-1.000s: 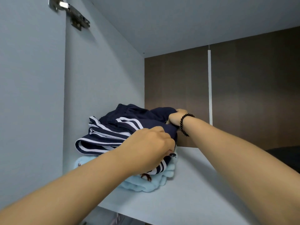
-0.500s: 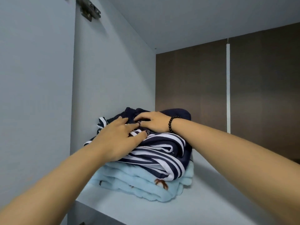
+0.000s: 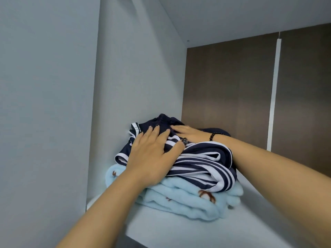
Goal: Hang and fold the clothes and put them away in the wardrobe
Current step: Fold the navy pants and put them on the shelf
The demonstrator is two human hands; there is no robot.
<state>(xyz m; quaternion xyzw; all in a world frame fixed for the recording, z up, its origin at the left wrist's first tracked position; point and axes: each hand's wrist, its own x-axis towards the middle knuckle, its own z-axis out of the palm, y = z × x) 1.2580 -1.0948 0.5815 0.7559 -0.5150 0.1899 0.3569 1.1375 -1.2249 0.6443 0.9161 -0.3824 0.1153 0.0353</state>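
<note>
A folded navy garment with white stripes (image 3: pixel 204 163) lies on top of a folded light-blue fleece garment (image 3: pixel 186 199) on a wardrobe shelf (image 3: pixel 215 233), against the left wall. My left hand (image 3: pixel 152 154) lies flat on the navy garment with straight fingers, pressing it down. My right hand (image 3: pixel 188 133), with a black bead bracelet on its wrist, rests flat on the far part of the same garment. Neither hand grips anything.
The grey left wall of the wardrobe (image 3: pixel 136 86) stands right beside the pile. A brown back panel (image 3: pixel 229 86) with a white vertical strip (image 3: pixel 274 93) closes the rear. The shelf's ceiling (image 3: pixel 232 15) is close above.
Both hands went from gripping the navy garment's edges to lying flat on top of it. The pile now sits deeper and closer in the view.
</note>
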